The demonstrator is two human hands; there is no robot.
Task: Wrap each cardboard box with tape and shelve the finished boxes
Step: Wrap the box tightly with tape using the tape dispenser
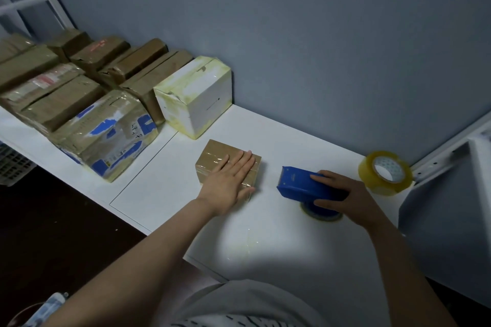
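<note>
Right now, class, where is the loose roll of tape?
In the head view, the loose roll of tape sits on the white table at the far right, just beyond the right hand gripping the blue dispenser.

Glossy-taped cardboard box (225, 160); blue plastic tape dispenser (300, 183)

At mid-frame our left grip (228, 180) lies flat, fingers straight, on a small taped cardboard box (212, 154) on the white counter (265, 241). Just right of it, our right grip (345, 194) curls round a blue tape dispenser (297, 183). A tape roll (385, 172) sits further right. Wrapped boxes (53, 93) and a white box (196, 98) fill the upper left.
</note>
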